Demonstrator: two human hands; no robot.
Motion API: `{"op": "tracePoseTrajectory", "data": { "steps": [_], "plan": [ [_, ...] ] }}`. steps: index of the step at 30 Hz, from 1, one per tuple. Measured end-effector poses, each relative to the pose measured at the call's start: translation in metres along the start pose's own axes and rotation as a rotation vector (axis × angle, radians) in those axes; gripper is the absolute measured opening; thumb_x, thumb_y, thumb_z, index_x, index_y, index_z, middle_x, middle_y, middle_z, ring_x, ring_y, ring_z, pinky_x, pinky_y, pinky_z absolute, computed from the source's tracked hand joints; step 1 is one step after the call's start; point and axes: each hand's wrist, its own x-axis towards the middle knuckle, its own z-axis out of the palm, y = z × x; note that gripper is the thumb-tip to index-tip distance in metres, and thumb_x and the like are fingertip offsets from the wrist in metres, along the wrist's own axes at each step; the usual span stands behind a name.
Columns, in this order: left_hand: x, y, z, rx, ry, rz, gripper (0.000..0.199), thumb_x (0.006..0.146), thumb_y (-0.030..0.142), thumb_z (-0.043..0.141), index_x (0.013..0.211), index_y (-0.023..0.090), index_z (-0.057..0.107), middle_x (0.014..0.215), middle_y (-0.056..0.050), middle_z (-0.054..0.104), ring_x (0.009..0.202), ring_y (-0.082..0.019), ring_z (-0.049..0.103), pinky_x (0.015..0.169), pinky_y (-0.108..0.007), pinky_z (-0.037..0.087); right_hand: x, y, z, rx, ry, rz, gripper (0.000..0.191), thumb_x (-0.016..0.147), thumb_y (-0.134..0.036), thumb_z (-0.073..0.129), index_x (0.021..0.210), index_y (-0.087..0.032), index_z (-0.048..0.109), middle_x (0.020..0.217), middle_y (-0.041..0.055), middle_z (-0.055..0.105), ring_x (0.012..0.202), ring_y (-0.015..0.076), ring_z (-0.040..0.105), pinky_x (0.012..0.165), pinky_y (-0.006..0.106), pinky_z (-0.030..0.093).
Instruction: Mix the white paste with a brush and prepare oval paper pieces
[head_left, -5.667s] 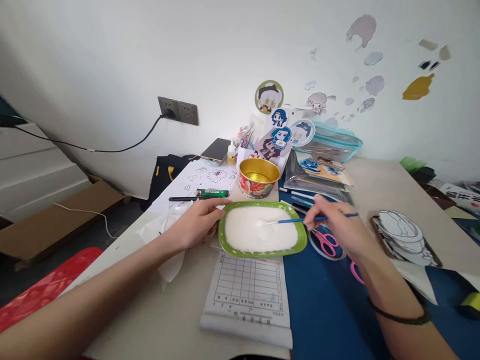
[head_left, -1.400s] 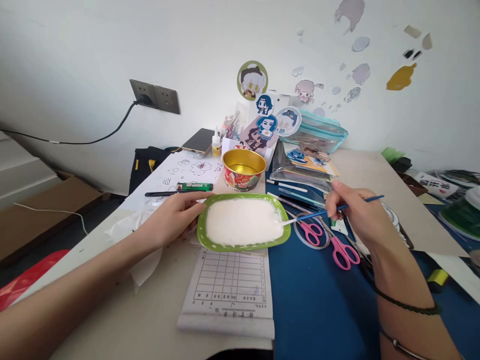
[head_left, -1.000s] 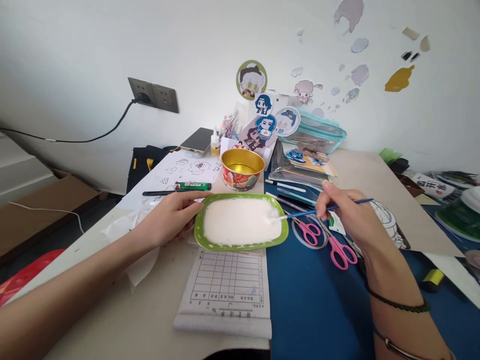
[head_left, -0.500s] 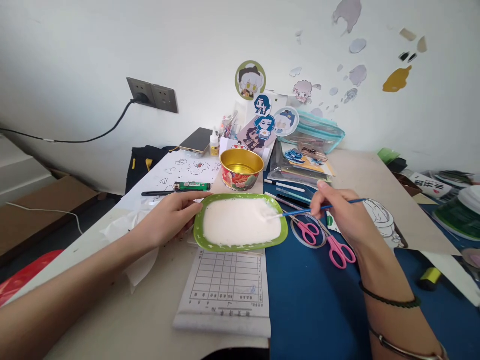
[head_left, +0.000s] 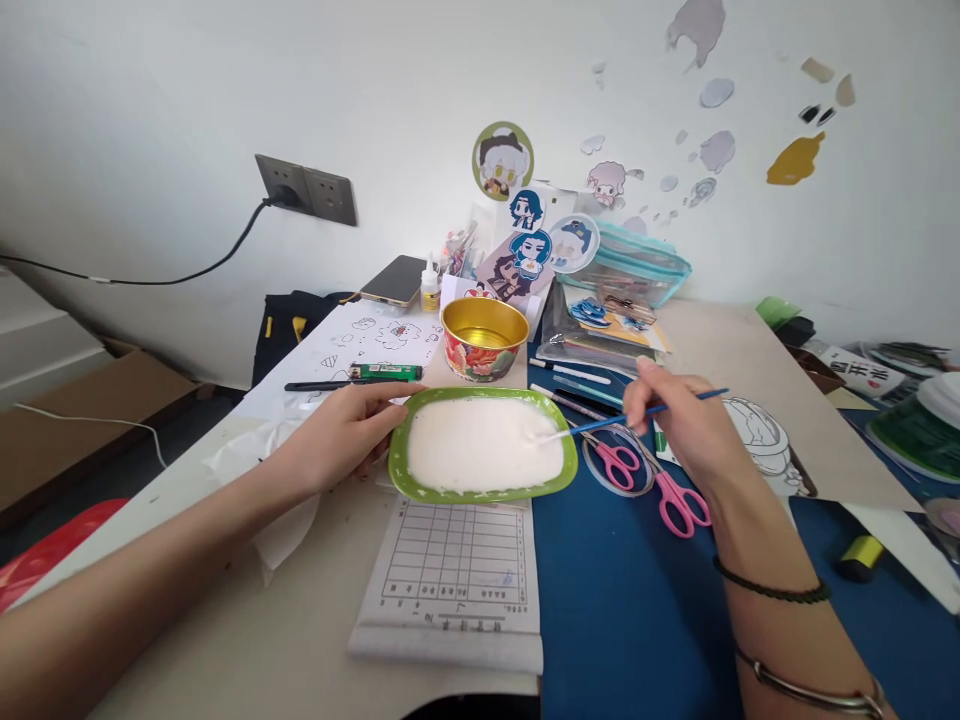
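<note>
A green tray (head_left: 484, 496) filled with a smooth white substance lies at the middle, over the top of a form pad (head_left: 454, 570). My left hand (head_left: 349, 430) grips the tray's left edge, thumb on the rim. In my right hand (head_left: 679, 415) is a thin blue brush (head_left: 600, 424), pinched between the fingers. Its white tip touches the white substance near the tray's right side. Just behind the tray stands a floral bowl (head_left: 484, 355) with a gold inside. Pink-handled scissors (head_left: 681, 505) lie beneath and beside my right hand.
Pens (head_left: 570, 372) and a clear pouch (head_left: 592, 340) lie behind the tray. A glue bottle (head_left: 430, 285) and a dark tablet (head_left: 392, 280) are at the back left. Crumpled tissue (head_left: 281, 530) lies under my left wrist. A yellow-and-black object (head_left: 860, 558) is at the right.
The brush tip has shifted slightly within the white substance, and the brush is tilted a little more steeply. My right hand has moved slightly; my left hand keeps its hold on the tray.
</note>
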Motion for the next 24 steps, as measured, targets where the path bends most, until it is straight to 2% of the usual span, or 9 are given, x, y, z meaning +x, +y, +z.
{"op": "tracePoseTrajectory", "data": {
  "steps": [3,6,10,14,17,18,21,24],
  "plan": [
    [-0.001,0.001,0.000,-0.008,-0.012,-0.006,0.046,0.084,0.030,0.044,0.128,0.018,0.051,0.039,0.009,0.037,0.033,-0.009,0.037,0.031,-0.017,0.032,0.002,0.002,-0.001,0.011,0.086,0.012,0.052,0.083,-0.053,0.050,0.045,-0.018,0.061,0.048,0.0029,0.056,0.050,0.0118,0.051,0.052,0.025,0.042],
    [-0.003,0.004,0.001,-0.010,0.010,-0.013,0.046,0.085,0.030,0.043,0.127,0.016,0.052,0.039,0.009,0.036,0.034,-0.008,0.037,0.033,-0.016,0.031,0.003,0.003,-0.002,0.012,-0.021,0.015,0.052,0.083,-0.054,0.050,0.047,-0.018,0.062,0.049,0.0032,0.056,0.052,0.0125,0.052,0.055,0.026,0.043],
    [-0.007,0.009,0.001,-0.024,0.016,0.004,0.047,0.084,0.029,0.042,0.127,0.014,0.052,0.040,0.010,0.036,0.036,-0.007,0.035,0.033,-0.017,0.030,0.004,0.005,0.000,0.038,0.085,0.038,0.052,0.081,-0.056,0.051,0.046,-0.018,0.061,0.047,0.0026,0.055,0.049,0.0119,0.051,0.053,0.026,0.043],
    [-0.007,0.011,0.003,-0.016,0.051,-0.029,0.048,0.084,0.029,0.042,0.127,0.012,0.052,0.038,0.010,0.034,0.035,-0.007,0.033,0.033,-0.016,0.029,0.004,0.008,0.005,0.039,-0.021,0.046,0.050,0.081,-0.056,0.051,0.050,-0.019,0.062,0.051,0.0025,0.058,0.053,0.0122,0.054,0.056,0.025,0.044],
    [-0.006,0.011,0.004,-0.011,0.046,-0.024,0.048,0.083,0.027,0.042,0.127,0.012,0.051,0.038,0.010,0.035,0.035,-0.007,0.033,0.033,-0.016,0.029,0.005,0.010,0.007,0.052,0.083,0.033,0.051,0.081,-0.056,0.052,0.047,-0.019,0.060,0.047,0.0019,0.056,0.050,0.0114,0.052,0.052,0.025,0.042],
    [-0.006,0.011,0.003,-0.011,0.032,-0.023,0.048,0.083,0.027,0.042,0.128,0.012,0.051,0.039,0.010,0.035,0.035,-0.007,0.034,0.034,-0.017,0.029,0.005,0.010,0.008,0.061,0.086,0.033,0.050,0.080,-0.056,0.052,0.048,-0.018,0.061,0.049,0.0023,0.057,0.051,0.0118,0.052,0.053,0.025,0.043],
    [-0.005,0.009,0.001,-0.003,0.007,-0.023,0.048,0.083,0.028,0.043,0.128,0.014,0.051,0.039,0.009,0.036,0.035,-0.008,0.035,0.033,-0.018,0.030,0.004,0.010,0.011,0.098,-0.036,0.044,0.050,0.081,-0.056,0.052,0.049,-0.018,0.062,0.049,0.0026,0.056,0.051,0.0123,0.052,0.053,0.025,0.043],
    [-0.003,0.005,-0.001,0.008,0.000,-0.012,0.048,0.083,0.030,0.044,0.128,0.015,0.051,0.040,0.009,0.037,0.035,-0.009,0.037,0.032,-0.018,0.032,0.003,0.008,0.015,0.111,0.029,0.052,0.051,0.080,-0.055,0.053,0.046,-0.018,0.060,0.046,0.0016,0.054,0.049,0.0109,0.050,0.052,0.024,0.041]
  ]
}}
